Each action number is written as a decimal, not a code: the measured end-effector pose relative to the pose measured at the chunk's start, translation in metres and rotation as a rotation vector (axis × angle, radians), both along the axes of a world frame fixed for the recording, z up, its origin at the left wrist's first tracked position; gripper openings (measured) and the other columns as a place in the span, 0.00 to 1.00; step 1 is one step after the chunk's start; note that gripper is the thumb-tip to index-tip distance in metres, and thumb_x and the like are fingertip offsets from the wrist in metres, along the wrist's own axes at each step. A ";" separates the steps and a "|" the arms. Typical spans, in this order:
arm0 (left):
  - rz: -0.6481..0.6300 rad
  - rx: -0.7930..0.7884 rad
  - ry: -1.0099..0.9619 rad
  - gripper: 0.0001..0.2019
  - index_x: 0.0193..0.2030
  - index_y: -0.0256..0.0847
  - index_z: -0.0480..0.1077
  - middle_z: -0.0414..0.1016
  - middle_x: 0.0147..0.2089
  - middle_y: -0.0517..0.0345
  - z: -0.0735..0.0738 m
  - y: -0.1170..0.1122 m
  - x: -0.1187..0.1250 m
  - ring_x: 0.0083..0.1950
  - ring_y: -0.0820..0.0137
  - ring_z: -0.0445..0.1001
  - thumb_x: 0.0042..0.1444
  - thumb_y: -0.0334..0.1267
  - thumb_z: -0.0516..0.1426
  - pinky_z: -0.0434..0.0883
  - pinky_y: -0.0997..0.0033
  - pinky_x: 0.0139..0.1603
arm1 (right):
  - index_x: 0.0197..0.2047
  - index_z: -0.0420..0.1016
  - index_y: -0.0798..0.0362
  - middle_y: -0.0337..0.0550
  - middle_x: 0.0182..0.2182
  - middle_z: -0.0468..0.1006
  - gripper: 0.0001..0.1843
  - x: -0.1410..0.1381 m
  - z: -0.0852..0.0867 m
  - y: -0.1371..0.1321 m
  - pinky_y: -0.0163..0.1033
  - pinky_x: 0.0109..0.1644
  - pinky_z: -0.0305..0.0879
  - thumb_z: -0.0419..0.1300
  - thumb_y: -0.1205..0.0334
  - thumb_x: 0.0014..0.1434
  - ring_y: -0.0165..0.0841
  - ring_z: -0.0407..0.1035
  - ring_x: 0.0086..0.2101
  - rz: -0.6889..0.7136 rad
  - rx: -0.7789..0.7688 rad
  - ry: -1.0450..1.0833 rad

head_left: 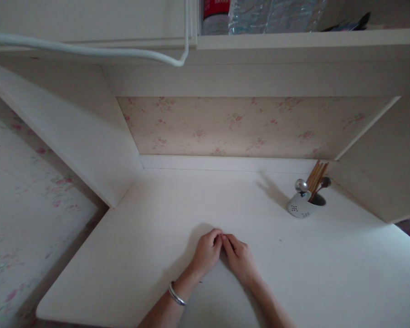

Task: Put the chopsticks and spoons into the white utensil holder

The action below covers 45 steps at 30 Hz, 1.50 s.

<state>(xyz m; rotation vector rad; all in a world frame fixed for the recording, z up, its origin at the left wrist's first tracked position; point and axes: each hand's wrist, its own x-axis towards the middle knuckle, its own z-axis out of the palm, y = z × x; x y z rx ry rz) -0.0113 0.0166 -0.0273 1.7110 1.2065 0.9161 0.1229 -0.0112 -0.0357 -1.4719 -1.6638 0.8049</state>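
Observation:
My left hand point(207, 253) and my right hand point(239, 258) rest on the white tabletop point(150, 218), with their fingertips meeting in the middle. Both are loosely closed, fingers curled inward and thumbs against the index fingers. No object shows between them; the palms are hidden. A silver bangle point(176, 294) circles my left wrist. Farther back on the right, well apart from my hands, stands a white utensil holder point(299, 207) with small holes. Wooden chopsticks point(316, 180) and metal spoons point(301, 185) stick up out of it.
White side panels point(71, 118) border the tabletop, and flowered wallpaper point(225, 127) covers the back. Overhead runs a shelf point(294, 43) bearing plastic-wrapped bottles point(273, 18) and a red-labelled bottle point(216, 9). A white rod point(89, 49) crosses the upper left.

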 end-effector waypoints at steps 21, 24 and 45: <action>0.001 -0.006 0.011 0.13 0.43 0.41 0.74 0.79 0.41 0.54 -0.001 0.000 0.001 0.42 0.67 0.75 0.63 0.36 0.48 0.69 0.71 0.47 | 0.43 0.76 0.51 0.45 0.33 0.81 0.20 -0.001 0.000 0.000 0.37 0.38 0.69 0.46 0.50 0.68 0.36 0.75 0.32 -0.010 0.005 0.022; -0.011 -0.011 -0.004 0.13 0.43 0.41 0.74 0.79 0.40 0.55 0.001 0.000 0.001 0.41 0.68 0.75 0.64 0.39 0.48 0.68 0.72 0.45 | 0.40 0.76 0.51 0.43 0.30 0.79 0.20 0.001 -0.003 0.002 0.36 0.35 0.68 0.48 0.48 0.67 0.35 0.73 0.30 -0.032 -0.026 0.113; -0.018 -0.070 0.004 0.15 0.39 0.39 0.74 0.71 0.29 0.60 0.002 -0.002 0.000 0.31 0.72 0.66 0.64 0.45 0.50 0.61 0.75 0.33 | 0.69 0.45 0.58 0.70 0.62 0.55 0.68 0.253 0.006 0.082 0.53 0.58 0.56 0.74 0.45 0.31 0.54 0.55 0.60 -1.004 0.112 0.004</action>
